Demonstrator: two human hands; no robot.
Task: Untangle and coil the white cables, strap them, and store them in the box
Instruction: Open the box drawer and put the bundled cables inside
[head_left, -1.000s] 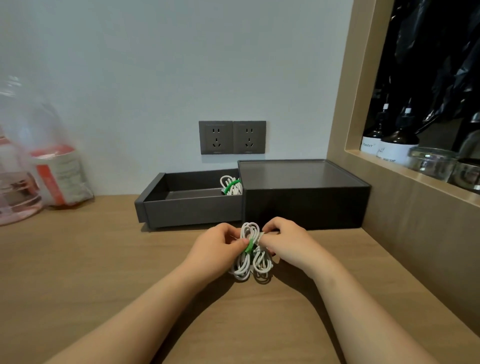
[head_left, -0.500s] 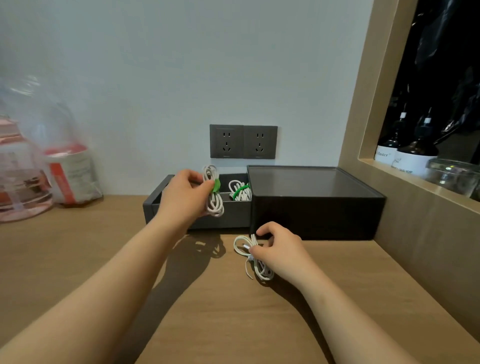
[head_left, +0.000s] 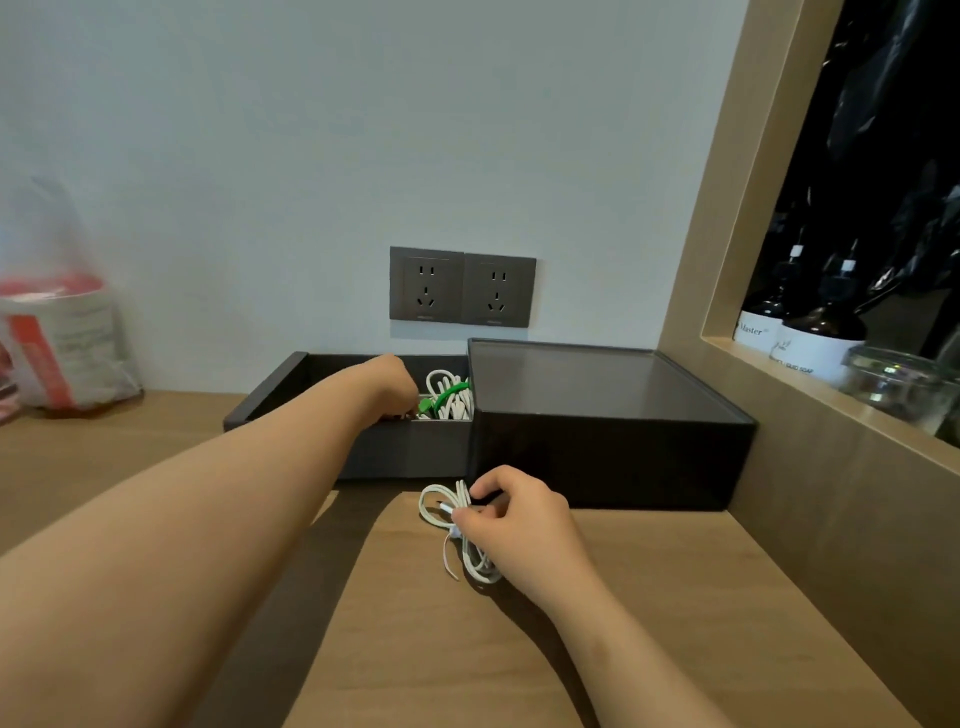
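Pale wood worktop (head_left: 649, 597) runs to a plain wall with a pair of grey sockets (head_left: 462, 287). Against that wall sits the dark box (head_left: 597, 415), its drawer (head_left: 405, 449) pulled out to the left.

From my remote seat, the left hand (head_left: 392, 387) is reached into the drawer, knuckles up. Its fingers drop behind the drawer's front wall, so I cannot tell whether they grip anything. Just to the right of them lies a bundle (head_left: 449, 397) of white cable with a green strap (head_left: 453, 389) round it. A second bit of green shows right at the fingertips, but the drawer wall cuts it off.

The right hand (head_left: 519, 519) is on the worktop in front of the box, its fingers (head_left: 488, 480) curled and pinching a loose cable (head_left: 434, 506). One loop sticks out left of the fingers. More strands trail below them, partly under the palm.

Far left, a plastic bag (head_left: 67, 348) with red print is too blurred to read. On the right, a shelf holds dark bottles (head_left: 821, 338) and a glass jar (head_left: 893, 379), both cut by the frame edge.
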